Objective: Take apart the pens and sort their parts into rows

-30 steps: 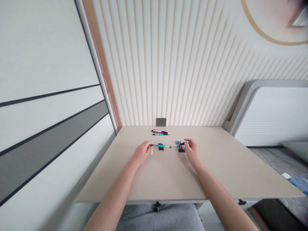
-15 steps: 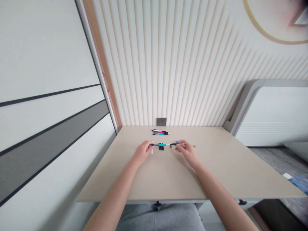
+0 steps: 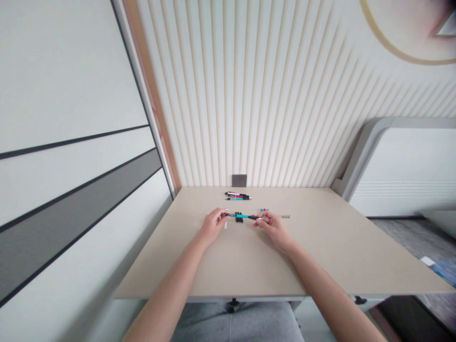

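Beige desk (image 3: pixel 313 256) — pens (image 3: pixel 238 195), black parts (image 3: pixel 239 217)

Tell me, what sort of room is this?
Probably a home study or small office: a beige desk stands against ribbed cream wall panelling with a wall socket, and a teal pen is being handled over it.

a smooth plastic pen barrel (image 3: pixel 242 216), matt laminate tabletop (image 3: pixel 320 247).

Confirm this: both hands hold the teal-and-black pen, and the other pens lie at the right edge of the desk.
Wrong on one point: the other pens lie at the far edge of the desk, near the grey wall plate, not at its right edge, as the head view shows. The rest stands: the left hand and the right hand both hold the teal-and-black pen.
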{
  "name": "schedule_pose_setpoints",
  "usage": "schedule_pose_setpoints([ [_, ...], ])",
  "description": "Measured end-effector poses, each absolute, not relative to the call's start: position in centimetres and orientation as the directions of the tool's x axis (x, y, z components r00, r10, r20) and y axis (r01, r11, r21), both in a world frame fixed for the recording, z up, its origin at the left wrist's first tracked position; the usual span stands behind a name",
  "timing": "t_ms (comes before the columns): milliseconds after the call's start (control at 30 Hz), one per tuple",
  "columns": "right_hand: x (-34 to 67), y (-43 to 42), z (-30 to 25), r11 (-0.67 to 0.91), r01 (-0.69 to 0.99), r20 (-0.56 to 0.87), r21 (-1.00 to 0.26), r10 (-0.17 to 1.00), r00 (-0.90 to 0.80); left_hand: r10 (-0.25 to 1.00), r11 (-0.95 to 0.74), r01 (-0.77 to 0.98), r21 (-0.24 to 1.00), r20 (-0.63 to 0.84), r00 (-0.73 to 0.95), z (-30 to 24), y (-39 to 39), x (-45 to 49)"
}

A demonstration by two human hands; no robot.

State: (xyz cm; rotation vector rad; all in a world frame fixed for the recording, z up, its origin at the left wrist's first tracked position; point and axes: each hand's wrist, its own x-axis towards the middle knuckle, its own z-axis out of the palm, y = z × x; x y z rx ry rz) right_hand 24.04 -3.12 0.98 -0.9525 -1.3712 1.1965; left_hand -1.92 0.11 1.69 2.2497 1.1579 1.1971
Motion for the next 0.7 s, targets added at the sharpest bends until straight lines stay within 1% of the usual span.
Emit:
schedule_pose_setpoints([
  [67,24.2,-2.8,0.6,0.197,-0.032,0.200,-0.980,0.973,-0.114,0.782,-0.620,0.519,0.589,0.520,0.344,1.5,0.2,-1.9],
  [167,24.4,-2.4,0.2,0.195,0.018,0.193,-0.981,0.978,-0.079,0.741,-0.668,0.553,0.498,0.517,0.429,1.2,0.3,-2.0],
  [267,24.4,-2.4,-0.1,0.176,0.053,0.171,-0.983,0.982,-0.083,0.714,-0.686,0.630,0.363,0.503,0.487,1.4,0.1,-2.1],
  [367,24.0,-2.6,-0.2,0.160,0.065,0.153,-0.985,0.982,-0.111,0.685,-0.696,0.689,0.203,0.474,0.552,2.0,-0.4,-1.8],
  [467,23.4,-3.0,-0.3,0.152,0.069,0.141,-0.986,0.980,-0.140,0.622,-0.729,0.681,0.061,0.472,0.624,2.4,-0.8,-0.9],
  [533,23.0,-3.1,-0.4,0.146,0.070,0.134,-0.987,0.979,-0.156,0.581,-0.746,0.666,-0.011,0.477,0.659,2.5,-1.0,-0.1],
  [633,22.6,-3.3,-0.5,0.140,0.082,0.123,-0.987,0.975,-0.184,0.525,-0.767,0.634,-0.095,0.477,0.705,2.4,-1.2,0.9],
  [700,22.5,-3.3,-0.5,0.141,0.097,0.120,-0.985,0.973,-0.197,0.498,-0.778,0.616,-0.127,0.474,0.727,2.4,-1.2,1.2],
])
